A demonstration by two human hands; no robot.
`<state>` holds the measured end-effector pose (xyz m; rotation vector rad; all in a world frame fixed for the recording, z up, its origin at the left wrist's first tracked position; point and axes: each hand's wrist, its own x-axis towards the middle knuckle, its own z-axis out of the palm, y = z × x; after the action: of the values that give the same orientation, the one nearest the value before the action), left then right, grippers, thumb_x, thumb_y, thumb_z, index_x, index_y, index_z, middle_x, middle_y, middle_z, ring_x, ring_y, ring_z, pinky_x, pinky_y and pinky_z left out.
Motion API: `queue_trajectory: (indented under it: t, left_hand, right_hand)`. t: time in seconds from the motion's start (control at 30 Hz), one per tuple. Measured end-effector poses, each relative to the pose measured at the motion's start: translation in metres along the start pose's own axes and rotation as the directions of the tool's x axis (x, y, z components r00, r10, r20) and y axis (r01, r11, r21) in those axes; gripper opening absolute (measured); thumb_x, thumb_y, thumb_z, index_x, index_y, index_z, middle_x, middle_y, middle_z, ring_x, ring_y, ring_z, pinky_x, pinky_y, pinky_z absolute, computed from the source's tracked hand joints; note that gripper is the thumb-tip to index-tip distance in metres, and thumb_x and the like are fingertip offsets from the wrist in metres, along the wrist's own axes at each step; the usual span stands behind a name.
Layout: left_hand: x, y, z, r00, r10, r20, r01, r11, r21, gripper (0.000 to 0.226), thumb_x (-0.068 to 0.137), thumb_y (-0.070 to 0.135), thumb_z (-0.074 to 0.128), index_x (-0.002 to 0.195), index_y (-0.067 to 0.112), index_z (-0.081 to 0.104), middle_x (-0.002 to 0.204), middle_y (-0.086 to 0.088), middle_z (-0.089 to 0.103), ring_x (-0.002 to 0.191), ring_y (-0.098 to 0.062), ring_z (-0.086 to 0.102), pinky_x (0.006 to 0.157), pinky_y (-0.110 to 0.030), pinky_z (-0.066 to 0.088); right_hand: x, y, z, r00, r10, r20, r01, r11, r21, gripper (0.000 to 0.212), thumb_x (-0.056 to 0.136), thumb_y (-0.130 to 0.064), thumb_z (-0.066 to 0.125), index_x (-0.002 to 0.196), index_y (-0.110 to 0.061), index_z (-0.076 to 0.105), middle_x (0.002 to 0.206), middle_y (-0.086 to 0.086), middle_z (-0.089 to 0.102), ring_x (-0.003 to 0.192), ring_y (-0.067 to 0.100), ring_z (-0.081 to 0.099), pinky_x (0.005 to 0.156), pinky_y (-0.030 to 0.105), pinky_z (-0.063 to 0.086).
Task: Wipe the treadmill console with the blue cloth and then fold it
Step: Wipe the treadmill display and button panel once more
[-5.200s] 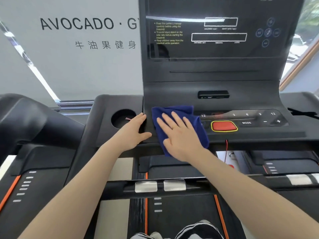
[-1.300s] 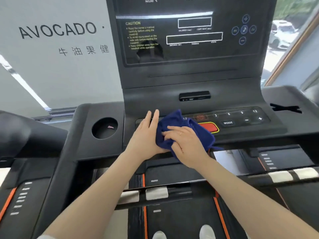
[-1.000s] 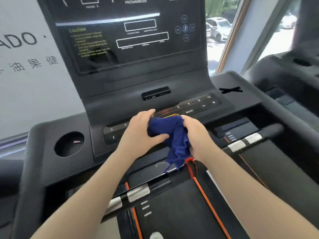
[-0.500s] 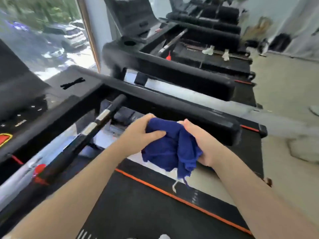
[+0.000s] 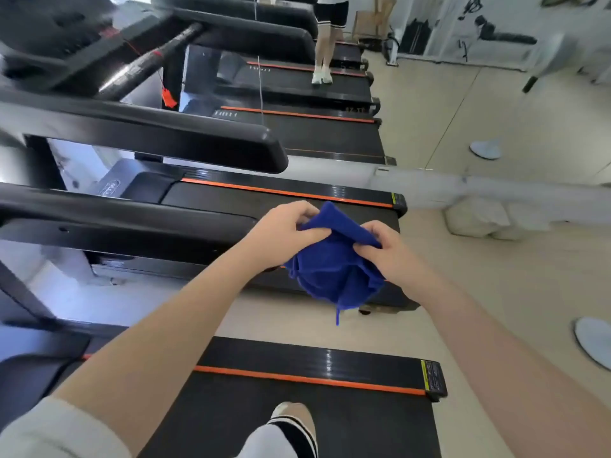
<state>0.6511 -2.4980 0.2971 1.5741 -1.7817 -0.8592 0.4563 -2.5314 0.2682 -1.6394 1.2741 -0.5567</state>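
Observation:
The blue cloth [image 5: 334,272] hangs bunched in the air in front of me, a loose thread dangling from its lower edge. My left hand [image 5: 284,231] pinches its upper left edge between thumb and fingers. My right hand [image 5: 385,251] pinches the upper right part of the cloth, close beside the left. The treadmill console is out of view; I am facing right, across the row of machines.
My foot stands on the belt [image 5: 330,408] of my own treadmill. A black handrail [image 5: 132,223] runs at the left, with several more treadmills [image 5: 297,133] beyond. A person [image 5: 325,34] stands on a far treadmill. Beige floor [image 5: 496,276] and round white bases [image 5: 486,148] lie to the right.
I turned right, away from the console. Both hands lifted the cloth off the console and carried it along. They shifted from clutching the bundle to pinching its upper edge.

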Motion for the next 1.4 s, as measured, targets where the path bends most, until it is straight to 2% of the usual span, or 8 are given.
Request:
queue_trajectory:
  t: [0.23,0.57,0.87,1.0,1.17,1.23,1.3,1.4]
  left_hand:
    - [0.111,-0.009,-0.010,0.997,0.077,0.024,-0.080,0.990,0.116,0.012,0.087,0.026,0.059,0.088,0.017,0.051,0.075,0.006,0.059,0.064,-0.008,0.050,0.057,-0.016,0.037]
    - [0.258,-0.052,-0.063,0.970,-0.108,-0.217,0.115,0.993,0.020,0.027,0.085,0.022,0.060,0.069,0.023,0.038,0.064,0.008,0.048,0.058,-0.008,0.043,0.051,-0.010,0.035]
    - [0.361,-0.098,-0.100,0.943,-0.094,-0.321,0.157,0.971,0.178,0.011,0.084,0.027,0.058,0.082,0.027,0.047,0.073,0.010,0.055,0.065,-0.008,0.049,0.060,-0.024,0.038]
    - [0.429,-0.126,-0.117,0.931,-0.162,-0.326,0.243,0.944,0.223,0.022,0.087,0.028,0.056,0.070,0.021,0.044,0.069,0.008,0.045,0.068,-0.015,0.046,0.067,-0.030,0.039]
    - [0.525,-0.151,-0.150,0.936,-0.220,-0.273,0.272,0.947,0.169,0.021,0.093,0.026,0.050,0.080,0.015,0.062,0.087,0.001,0.053,0.085,-0.018,0.052,0.082,-0.030,0.041]
    - [0.553,-0.167,-0.168,0.888,-0.289,-0.357,0.341,0.936,0.091,0.022,0.095,0.024,0.048,0.091,0.014,0.067,0.092,0.000,0.059,0.088,-0.017,0.054,0.084,-0.029,0.041]
    - [0.572,-0.182,-0.186,0.724,-0.494,-0.482,0.410,0.869,-0.276,0.023,0.095,0.021,0.046,0.101,0.014,0.067,0.094,0.000,0.064,0.087,-0.016,0.056,0.079,-0.027,0.043]
    - [0.589,-0.202,-0.217,0.479,-0.794,-0.374,0.316,0.553,-0.771,0.016,0.095,0.013,0.043,0.092,0.011,0.059,0.081,-0.001,0.057,0.073,-0.018,0.054,0.066,-0.025,0.042]
  right_hand:
    - [0.111,0.005,-0.028,0.997,0.066,-0.026,-0.059,0.974,0.217,0.016,0.097,-0.008,0.041,0.094,-0.015,0.055,0.092,0.003,0.059,0.089,0.017,0.052,0.082,0.033,0.040]
    - [0.291,-0.050,-0.043,0.944,0.314,0.102,-0.325,0.832,0.449,0.012,0.094,-0.018,0.051,0.100,-0.013,0.060,0.090,0.006,0.068,0.082,0.020,0.063,0.083,0.037,0.049]
    - [0.453,-0.082,-0.036,0.866,0.006,0.500,-0.404,0.597,0.693,0.037,0.098,-0.023,0.032,0.115,-0.003,0.057,0.109,0.014,0.064,0.093,0.025,0.064,0.084,0.037,0.051]
    - [0.546,-0.091,-0.041,0.735,-0.107,0.670,-0.313,0.823,0.475,0.059,0.088,-0.055,0.045,0.114,-0.002,0.052,0.104,0.022,0.060,0.090,0.036,0.057,0.085,0.048,0.044]
    - [0.665,-0.125,-0.060,0.697,-0.082,0.712,-0.211,0.926,0.314,0.008,0.095,-0.011,0.049,0.098,-0.006,0.055,0.072,0.004,0.069,0.063,0.015,0.066,0.055,0.021,0.050]
    - [0.714,-0.134,-0.053,0.698,-0.089,0.710,-0.175,0.941,0.290,0.015,0.095,-0.003,0.042,0.101,-0.006,0.056,0.075,0.005,0.069,0.066,0.016,0.067,0.056,0.021,0.050]
    - [0.755,-0.146,-0.037,0.716,-0.068,0.694,-0.158,0.954,0.256,0.022,0.093,0.000,0.040,0.104,-0.006,0.057,0.085,0.009,0.067,0.077,0.020,0.063,0.064,0.026,0.049]
    - [0.795,-0.171,-0.008,0.711,-0.082,0.698,-0.136,0.959,0.251,0.025,0.092,0.001,0.038,0.091,-0.013,0.058,0.074,0.003,0.066,0.074,0.018,0.059,0.063,0.026,0.045]
